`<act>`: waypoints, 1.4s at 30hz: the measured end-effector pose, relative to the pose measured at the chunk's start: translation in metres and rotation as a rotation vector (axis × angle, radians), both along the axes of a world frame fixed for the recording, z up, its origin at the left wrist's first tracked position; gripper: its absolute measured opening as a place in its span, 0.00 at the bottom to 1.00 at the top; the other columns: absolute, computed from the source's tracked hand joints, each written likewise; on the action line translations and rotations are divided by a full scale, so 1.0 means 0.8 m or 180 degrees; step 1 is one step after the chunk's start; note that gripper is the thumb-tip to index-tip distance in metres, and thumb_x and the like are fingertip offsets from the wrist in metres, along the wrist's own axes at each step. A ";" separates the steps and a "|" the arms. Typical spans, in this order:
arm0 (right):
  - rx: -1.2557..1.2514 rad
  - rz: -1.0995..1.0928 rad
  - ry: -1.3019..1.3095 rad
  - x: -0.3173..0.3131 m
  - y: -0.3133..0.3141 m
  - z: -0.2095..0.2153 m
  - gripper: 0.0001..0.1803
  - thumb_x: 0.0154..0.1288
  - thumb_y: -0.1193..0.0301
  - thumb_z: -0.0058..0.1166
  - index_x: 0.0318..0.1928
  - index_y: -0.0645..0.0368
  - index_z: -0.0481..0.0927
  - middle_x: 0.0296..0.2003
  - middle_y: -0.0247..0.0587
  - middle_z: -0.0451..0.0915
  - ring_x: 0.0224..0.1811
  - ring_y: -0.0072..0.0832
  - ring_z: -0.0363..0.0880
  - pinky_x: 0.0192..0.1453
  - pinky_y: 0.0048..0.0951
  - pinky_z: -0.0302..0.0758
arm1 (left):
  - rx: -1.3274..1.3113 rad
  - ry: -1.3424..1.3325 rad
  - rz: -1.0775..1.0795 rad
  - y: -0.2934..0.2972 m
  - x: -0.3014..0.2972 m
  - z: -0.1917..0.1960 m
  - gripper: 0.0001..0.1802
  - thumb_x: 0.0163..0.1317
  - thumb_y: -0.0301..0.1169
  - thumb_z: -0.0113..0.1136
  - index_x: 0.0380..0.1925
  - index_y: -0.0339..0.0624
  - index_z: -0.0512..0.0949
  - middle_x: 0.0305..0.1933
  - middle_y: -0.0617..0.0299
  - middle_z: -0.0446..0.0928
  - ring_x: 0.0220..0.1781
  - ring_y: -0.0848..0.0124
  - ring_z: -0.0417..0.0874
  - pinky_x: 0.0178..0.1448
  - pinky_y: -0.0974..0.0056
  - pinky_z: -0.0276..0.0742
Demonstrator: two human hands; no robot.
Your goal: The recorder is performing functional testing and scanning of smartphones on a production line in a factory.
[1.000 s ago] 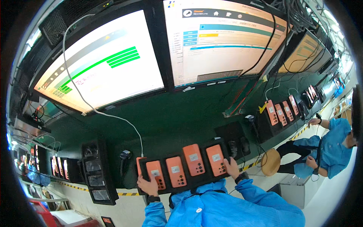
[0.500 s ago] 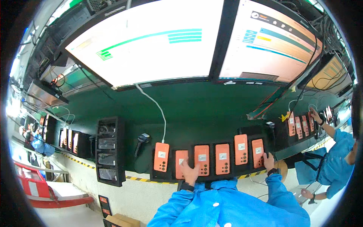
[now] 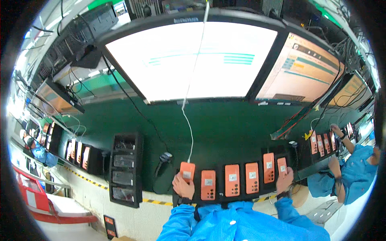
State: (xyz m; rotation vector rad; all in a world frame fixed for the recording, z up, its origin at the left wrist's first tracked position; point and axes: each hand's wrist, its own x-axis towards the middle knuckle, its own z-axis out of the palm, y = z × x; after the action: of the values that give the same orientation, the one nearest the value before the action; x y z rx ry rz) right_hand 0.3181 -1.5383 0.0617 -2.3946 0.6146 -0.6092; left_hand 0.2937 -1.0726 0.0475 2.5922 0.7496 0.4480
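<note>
Left hand: the left hand (image 3: 183,186) lies on the lower end of the leftmost orange phone (image 3: 187,172); the fingers are closed around its bottom edge, holding it.
Right hand: the right hand (image 3: 284,180) rests at the right end of the row, touching the lower part of the rightmost orange phone (image 3: 282,166); I cannot tell whether the fingers grip it or only lie on it.
Phone in left hand: its long axis runs away from the person, the top end points to the screens, slightly tilted to the right; a white cable (image 3: 187,120) goes from its top end up over the green bench (image 3: 225,128).
Row of phones: three more orange phones (image 3: 232,180) stand side by side between the two hands in a black tray (image 3: 219,193), all with the long axis away from the person.
Left side: a black rack (image 3: 126,168) with dark slots, near the left hand.
Far: two large bright monitors (image 3: 193,60) over the bench.
Right edge: another person in a blue coat (image 3: 354,172) at a second row of orange phones.
</note>
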 end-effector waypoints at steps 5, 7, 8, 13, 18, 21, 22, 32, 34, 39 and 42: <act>0.0583 0.1161 -0.0264 -0.016 0.216 0.035 0.20 0.56 0.73 0.55 0.50 0.67 0.72 0.48 0.54 0.75 0.52 0.43 0.73 0.55 0.39 0.69 | -0.0482 0.0481 -0.0330 0.030 0.001 -0.021 0.39 0.43 0.37 0.69 0.56 0.38 0.65 0.48 0.50 0.74 0.51 0.49 0.70 0.55 0.48 0.66; 0.0913 0.1692 0.0046 -0.010 0.290 0.041 0.19 0.58 0.71 0.55 0.49 0.66 0.73 0.48 0.54 0.75 0.53 0.44 0.73 0.56 0.40 0.69 | -0.0925 -0.0050 -0.0594 0.043 -0.011 -0.053 0.29 0.46 0.31 0.66 0.51 0.37 0.71 0.44 0.50 0.76 0.44 0.52 0.76 0.50 0.53 0.71; 0.1120 0.1871 0.0268 -0.007 0.319 0.047 0.19 0.59 0.69 0.55 0.50 0.66 0.73 0.47 0.53 0.76 0.53 0.44 0.74 0.57 0.40 0.69 | -0.1600 -0.0187 -0.0728 0.039 -0.016 -0.039 0.25 0.49 0.27 0.64 0.50 0.36 0.73 0.43 0.50 0.77 0.42 0.54 0.78 0.48 0.56 0.74; 0.0890 0.2851 -0.0401 0.020 0.423 -0.021 0.15 0.68 0.67 0.46 0.46 0.66 0.75 0.40 0.50 0.80 0.45 0.37 0.79 0.49 0.35 0.75 | -0.2683 -0.0438 -0.1294 0.016 -0.059 0.028 0.22 0.56 0.20 0.56 0.53 0.39 0.74 0.41 0.47 0.80 0.41 0.61 0.84 0.46 0.63 0.77; 0.4070 0.1098 0.0919 0.027 0.452 0.019 0.20 0.74 0.60 0.37 0.36 0.63 0.75 0.36 0.45 0.80 0.42 0.30 0.79 0.45 0.29 0.75 | -0.2092 -0.0854 -0.1665 0.018 -0.075 0.025 0.21 0.57 0.20 0.56 0.53 0.37 0.73 0.43 0.46 0.80 0.42 0.62 0.83 0.47 0.65 0.76; 0.2753 0.1770 0.0565 0.042 0.423 -0.028 0.22 0.75 0.56 0.34 0.32 0.60 0.72 0.34 0.42 0.78 0.42 0.26 0.79 0.44 0.28 0.74 | -0.2421 -0.0544 -0.0794 0.032 -0.056 0.024 0.20 0.57 0.22 0.54 0.52 0.36 0.73 0.41 0.47 0.80 0.44 0.62 0.83 0.47 0.63 0.75; 0.2746 0.1755 0.0588 0.038 0.416 -0.037 0.22 0.75 0.56 0.34 0.32 0.60 0.72 0.34 0.42 0.78 0.42 0.26 0.79 0.44 0.28 0.74 | -0.2606 -0.0429 -0.0716 0.044 -0.049 0.009 0.20 0.58 0.22 0.54 0.52 0.36 0.72 0.41 0.49 0.80 0.44 0.63 0.82 0.48 0.64 0.75; 0.2255 0.2360 0.1407 -0.052 0.404 0.003 0.25 0.75 0.54 0.33 0.56 0.65 0.66 0.38 0.39 0.72 0.38 0.25 0.70 0.48 0.29 0.68 | 0.0112 -0.0950 -0.0571 0.135 -0.005 -0.023 0.34 0.40 0.22 0.57 0.55 0.37 0.69 0.49 0.45 0.73 0.56 0.49 0.70 0.57 0.47 0.67; 0.2952 0.2492 0.0853 -0.058 0.405 -0.046 0.29 0.71 0.50 0.41 0.55 0.66 0.62 0.38 0.46 0.72 0.42 0.35 0.72 0.52 0.33 0.68 | 0.0268 -0.0130 0.0487 0.159 0.028 -0.031 0.38 0.42 0.25 0.62 0.59 0.41 0.64 0.49 0.45 0.73 0.56 0.49 0.71 0.58 0.45 0.67; 0.2532 0.2523 0.1818 -0.036 0.409 -0.052 0.30 0.70 0.51 0.45 0.53 0.69 0.63 0.33 0.41 0.73 0.36 0.29 0.72 0.42 0.31 0.70 | -0.0941 0.1494 0.0398 0.230 0.063 -0.096 0.42 0.42 0.35 0.69 0.60 0.43 0.61 0.53 0.47 0.73 0.57 0.48 0.73 0.58 0.46 0.69; 0.2472 0.2435 0.1702 -0.030 0.413 -0.046 0.38 0.67 0.47 0.46 0.56 0.73 0.60 0.34 0.49 0.77 0.40 0.40 0.77 0.44 0.37 0.72 | -0.1107 0.1563 -0.0228 0.235 0.054 -0.106 0.34 0.44 0.43 0.70 0.50 0.38 0.73 0.46 0.43 0.78 0.52 0.47 0.78 0.55 0.49 0.72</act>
State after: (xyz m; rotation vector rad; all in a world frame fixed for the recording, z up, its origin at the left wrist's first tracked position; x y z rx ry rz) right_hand 0.2942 -1.2079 0.0248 -1.7943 0.0548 0.5290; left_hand 0.3368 -0.8842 -0.0372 2.3974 0.7986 -0.3313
